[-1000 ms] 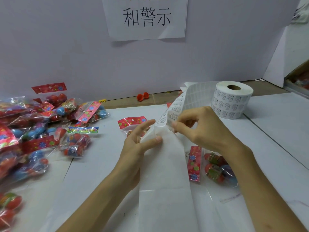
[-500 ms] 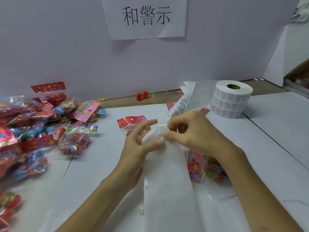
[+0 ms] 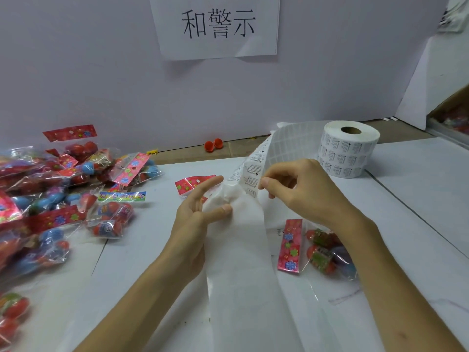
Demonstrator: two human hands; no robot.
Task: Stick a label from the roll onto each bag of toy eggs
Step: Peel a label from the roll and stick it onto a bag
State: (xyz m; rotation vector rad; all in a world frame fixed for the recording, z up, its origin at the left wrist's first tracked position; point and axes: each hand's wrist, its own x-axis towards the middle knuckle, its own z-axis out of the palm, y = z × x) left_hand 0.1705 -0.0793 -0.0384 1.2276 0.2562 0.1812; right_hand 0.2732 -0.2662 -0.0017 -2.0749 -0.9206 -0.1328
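I am at the peeling step. My left hand pinches the bare backing strip under its thumb, index finger stretched out. My right hand, fingers curled, nips the edge of a printed label between thumb and forefinger, where the strip arcs back toward the roll standing beyond it. A bag of toy eggs lies flat just under my right wrist, and the pile of bags sits well off to my left. Next, I judge, the label must come away clean and uncurled, then go down onto that near bag.
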